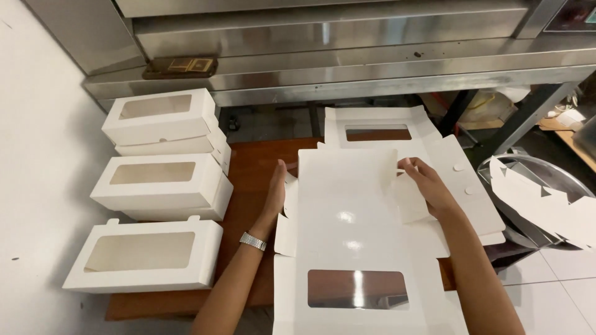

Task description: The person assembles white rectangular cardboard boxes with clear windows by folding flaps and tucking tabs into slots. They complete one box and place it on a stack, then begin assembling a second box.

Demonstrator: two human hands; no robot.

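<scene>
A flat white cardboard box blank (347,229) with a clear window cut near its close end lies on a reddish-brown wooden table (251,167), its far panel folded upright. The left hand (275,189) rests along the blank's left edge, fingers straight and pressed against the raised side flap, not curled round anything; a metal watch (253,241) sits on that wrist. The right hand (425,183) is at the far right corner of the raised panel, fingertips pinching a small flap there, though the exact grip is hard to make out from this angle. Under and beyond the blank lies a second flat blank (434,139), its window toward the far side. To the left, just off the table's edge, stand assembled white window boxes: a stack of two (164,121) farthest, another stack (164,186) in the middle, and a single box (146,254) nearest. To the right, a round metal bin (528,186) holds white cardboard scraps (546,198). A steel oven front (347,49) spans the far side.
</scene>
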